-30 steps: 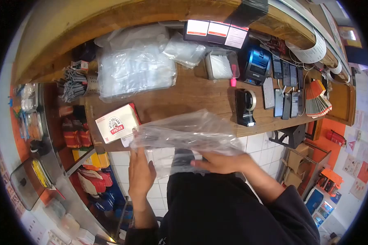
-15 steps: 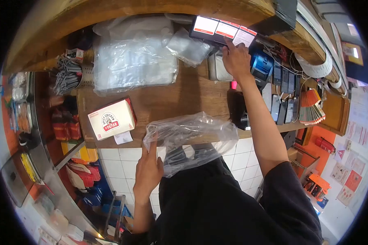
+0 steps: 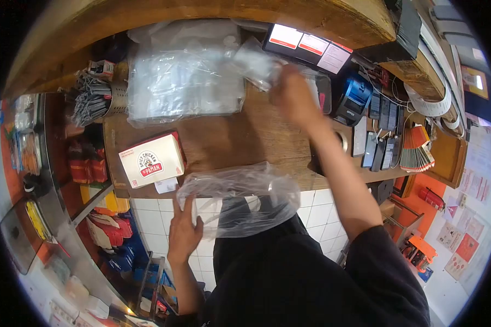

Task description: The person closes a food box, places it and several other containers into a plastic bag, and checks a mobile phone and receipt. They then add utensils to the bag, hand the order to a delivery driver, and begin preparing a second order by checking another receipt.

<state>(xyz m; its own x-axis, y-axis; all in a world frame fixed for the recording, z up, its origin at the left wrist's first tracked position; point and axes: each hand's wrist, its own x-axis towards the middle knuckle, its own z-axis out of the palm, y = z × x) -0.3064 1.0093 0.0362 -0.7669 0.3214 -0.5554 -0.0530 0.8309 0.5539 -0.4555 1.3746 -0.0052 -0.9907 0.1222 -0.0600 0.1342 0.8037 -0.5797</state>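
A clear plastic bag [image 3: 243, 204] hangs at the table's front edge, its mouth spread wide. My left hand [image 3: 184, 234] grips the bag's left side, with some fingers against the film. Over the back of the table, my right hand [image 3: 295, 98] is blurred by motion, so its fingers cannot be made out. It is just right of a small clear plastic packet [image 3: 252, 64] and below a tablet [image 3: 305, 46] with a lit screen. A white and red "Spicy Chicken" box [image 3: 151, 161] sits at the left front on a slip of paper [image 3: 166, 186].
A large stack of clear plastic bags [image 3: 183, 82] lies at the back left, beside a metal holder [image 3: 116, 99] of wrapped utensils. On the right are a blue-topped printer [image 3: 354, 98], several phones [image 3: 370, 150] and cables. A wooden shelf [image 3: 213, 15] overhangs the table.
My right hand has left the tablet screen and moved left and down, toward the small packet. My left hand and the bag have shifted slightly left.
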